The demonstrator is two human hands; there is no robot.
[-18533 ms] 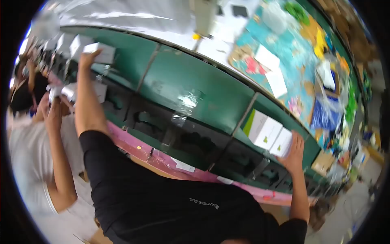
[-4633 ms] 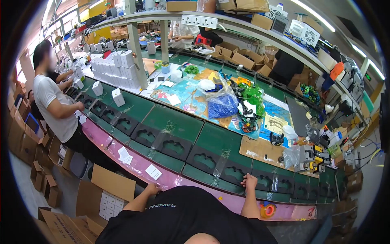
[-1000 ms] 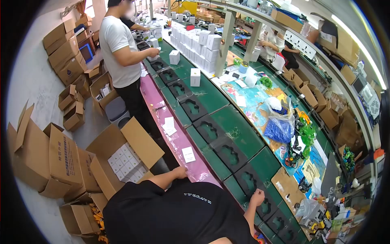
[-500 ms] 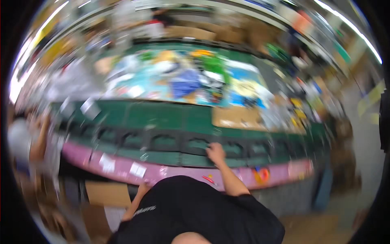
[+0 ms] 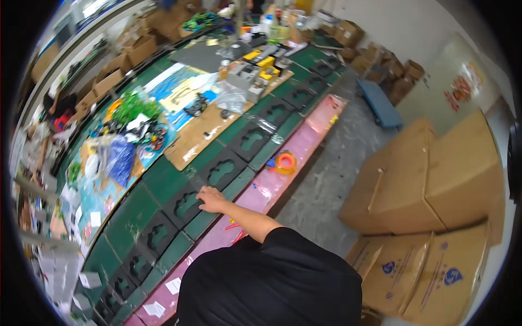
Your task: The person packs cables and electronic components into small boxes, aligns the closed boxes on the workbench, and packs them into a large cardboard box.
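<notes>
Toward the lower left of the green worktop (image 5: 163,182), two white boxes (image 5: 90,280) stand near the row of black foam trays (image 5: 145,234); from where I stand, a shove passed down that row looks able to knock them, since each tray sits close against its neighbour. Further right, about midway along, lies the working tray (image 5: 172,208), flat on the worktop, with the person's right hand (image 5: 213,200) over its right edge. The hand is bent down with its fingers close together, yet I can't tell whether they pinch the rim or merely rest there. Should they pull on so narrow a strip of foam, I'd expect it to bend or tear, and a sideways push could slide the tray out of line. The left hand is out of sight, so its state can't be told.

Around all this, again from the left, a blue plastic bundle (image 5: 119,160) and a green heap (image 5: 133,111) crowd the far side. A tan board (image 5: 190,144) comes up behind the trays, leaving little room that way, with yellow-and-grey devices (image 5: 255,73) at its far end. Nearer, red strips (image 5: 237,233) lie close to the arm (image 5: 244,216), which might drag them. Past them, an orange tape roll (image 5: 285,162) sits on the pink ledge (image 5: 307,136), and tall cartons (image 5: 391,179) close off the right side.
</notes>
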